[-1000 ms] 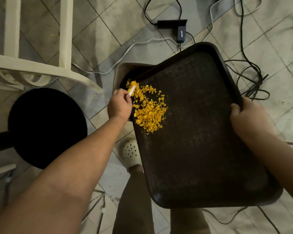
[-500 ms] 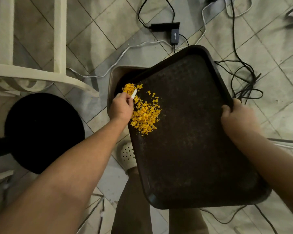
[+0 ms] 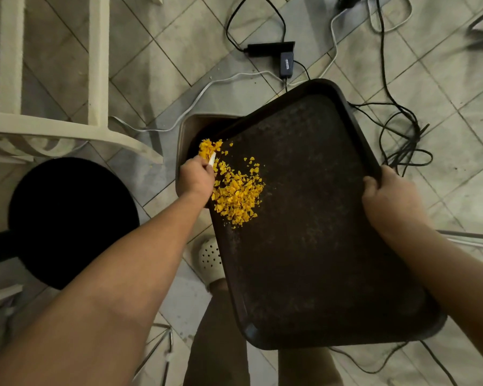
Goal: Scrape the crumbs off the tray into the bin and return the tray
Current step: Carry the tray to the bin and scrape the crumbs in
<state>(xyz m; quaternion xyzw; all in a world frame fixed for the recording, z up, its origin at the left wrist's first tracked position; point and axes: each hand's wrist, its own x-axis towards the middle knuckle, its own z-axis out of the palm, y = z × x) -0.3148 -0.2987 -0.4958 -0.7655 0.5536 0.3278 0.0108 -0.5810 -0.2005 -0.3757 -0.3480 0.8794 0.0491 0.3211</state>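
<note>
A dark brown tray (image 3: 312,218) hangs over the floor, its far left corner above a tan bin (image 3: 188,132). My right hand (image 3: 387,201) grips the tray's right rim. Yellow crumbs (image 3: 237,190) lie in a heap near the tray's left edge, and a small clump sits at the corner over the bin. My left hand (image 3: 197,178) holds a small white scraper (image 3: 212,158) at the tray's left edge, its tip among the crumbs. Most of the bin is hidden under the tray.
A black round stool (image 3: 67,218) stands at the left, beside a cream chair frame (image 3: 67,129). Black and white cables (image 3: 396,135) and a power adapter (image 3: 286,64) lie on the tiled floor behind the tray. My white shoe (image 3: 211,257) shows below.
The scraper and my left hand have pushed a clump of crumbs toward the tray's far left corner over the bin. The view has shifted slightly; my right hand keeps its grip.
</note>
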